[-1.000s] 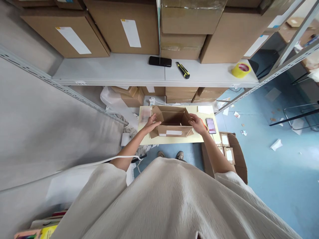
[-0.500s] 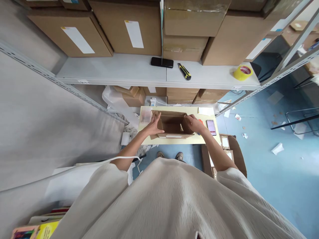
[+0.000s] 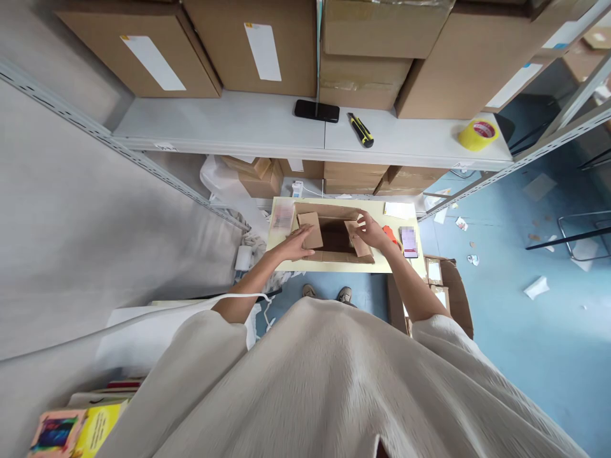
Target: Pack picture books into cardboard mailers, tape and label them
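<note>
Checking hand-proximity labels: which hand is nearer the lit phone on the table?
Right. The right hand is at the carton's right end, just left of the lit phone; an orange-red item lies between. The left hand is at the carton's left end, farther off.

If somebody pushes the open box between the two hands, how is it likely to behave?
The box is probably light for its size, since no contents can be made out inside. It seems fairly stiff, as its cardboard holds a long rectangular opening. The end flaps, tilted inward over that opening, would likely swing if pressed.
</note>
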`<state>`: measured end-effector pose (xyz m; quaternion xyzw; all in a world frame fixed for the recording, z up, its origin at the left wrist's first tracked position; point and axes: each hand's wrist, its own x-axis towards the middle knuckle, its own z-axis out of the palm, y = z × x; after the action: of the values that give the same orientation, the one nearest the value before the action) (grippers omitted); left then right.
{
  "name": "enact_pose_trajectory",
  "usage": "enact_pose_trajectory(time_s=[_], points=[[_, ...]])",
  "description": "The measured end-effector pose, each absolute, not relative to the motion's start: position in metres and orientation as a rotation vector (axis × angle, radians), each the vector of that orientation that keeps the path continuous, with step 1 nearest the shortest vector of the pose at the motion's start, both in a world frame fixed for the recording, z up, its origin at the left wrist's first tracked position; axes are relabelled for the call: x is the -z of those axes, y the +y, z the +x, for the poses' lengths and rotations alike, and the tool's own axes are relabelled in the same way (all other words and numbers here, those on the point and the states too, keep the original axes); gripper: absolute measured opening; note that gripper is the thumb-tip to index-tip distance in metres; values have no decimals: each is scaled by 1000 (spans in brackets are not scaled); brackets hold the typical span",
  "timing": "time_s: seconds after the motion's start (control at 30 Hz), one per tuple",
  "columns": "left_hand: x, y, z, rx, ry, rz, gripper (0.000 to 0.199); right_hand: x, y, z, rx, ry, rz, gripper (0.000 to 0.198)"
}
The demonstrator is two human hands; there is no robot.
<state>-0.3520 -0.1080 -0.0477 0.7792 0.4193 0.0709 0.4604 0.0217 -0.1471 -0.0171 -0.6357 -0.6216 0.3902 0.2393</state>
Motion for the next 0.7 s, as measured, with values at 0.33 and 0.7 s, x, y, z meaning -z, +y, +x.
enact_pose_trajectory(time_s=[0.33,0.7], points=[[31,-118,-360,-70,991,1904,139,42,-154,35,-1021,-1633,-1938,87],[40,-119,-340,-329,1305,1744,99,54,-151,49,-1223,-1646,-2133,74]])
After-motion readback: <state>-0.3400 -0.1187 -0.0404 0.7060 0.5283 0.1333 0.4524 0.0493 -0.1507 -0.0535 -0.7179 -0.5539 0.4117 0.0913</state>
